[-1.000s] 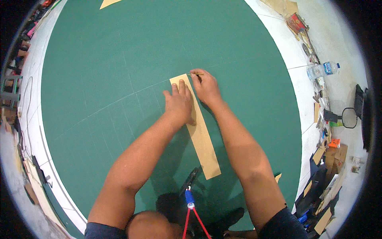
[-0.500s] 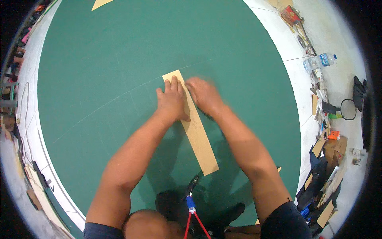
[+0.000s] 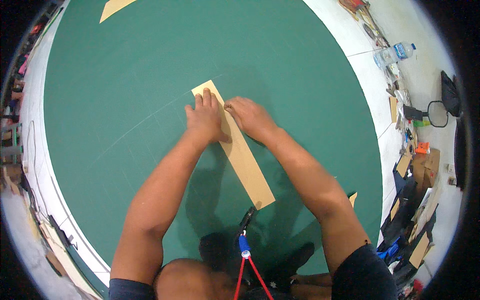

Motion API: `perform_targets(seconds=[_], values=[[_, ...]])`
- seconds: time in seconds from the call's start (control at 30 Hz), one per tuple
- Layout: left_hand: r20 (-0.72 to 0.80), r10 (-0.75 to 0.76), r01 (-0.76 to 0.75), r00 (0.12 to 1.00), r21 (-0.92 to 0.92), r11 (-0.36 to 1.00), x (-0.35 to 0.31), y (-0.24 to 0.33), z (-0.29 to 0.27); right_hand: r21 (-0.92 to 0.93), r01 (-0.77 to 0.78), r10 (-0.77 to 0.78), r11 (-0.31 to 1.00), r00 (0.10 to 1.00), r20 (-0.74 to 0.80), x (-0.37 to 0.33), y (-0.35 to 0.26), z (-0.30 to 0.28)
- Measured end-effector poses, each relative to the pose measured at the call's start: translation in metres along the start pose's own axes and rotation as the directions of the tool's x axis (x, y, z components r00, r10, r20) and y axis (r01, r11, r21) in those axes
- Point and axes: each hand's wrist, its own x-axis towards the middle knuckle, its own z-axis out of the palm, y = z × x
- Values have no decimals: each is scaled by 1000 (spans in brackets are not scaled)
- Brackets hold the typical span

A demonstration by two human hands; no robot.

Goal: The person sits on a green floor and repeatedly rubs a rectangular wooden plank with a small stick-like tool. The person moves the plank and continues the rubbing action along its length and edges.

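Tan strip lies beneath our spread left hand; our right hand curls alongside, its grip we cannot tell.

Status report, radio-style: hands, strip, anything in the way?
Left hand flat on tan strip, green sheet beneath. Right hand curled at strip's right edge. Dark lanyard tip near strip's lower end.

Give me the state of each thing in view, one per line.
Tan strip: flat, slanted.
Left hand: fingers spread on the strip.
Right hand: fingers curled, anything held hidden.
Green sheet: spread out, marked with pale lines.
Plastic bottle: capped.
Tan piece: partly out of frame.
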Motion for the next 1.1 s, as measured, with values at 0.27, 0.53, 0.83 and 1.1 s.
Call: perform_targets(seconds=[0.27,0.53,0.83,1.1], values=[[-5,-22,22,1000,8,1000,0,-6,4,-79,97,-91,992,992,82,-167,-22,-5],[-17,-7,6,1000,-61,998,0,-7,3,-197,-70,88,978,992,85,-232,-61,-7],[-223,34,-35,974,-2,999,-20,-5,22,-372,-120,124,920,992,-14,-252,-86,21],[-323,347,-391,881,-80,917,-143,79,99,-402,-153,165,903,986,-5,-256,-89,23]])
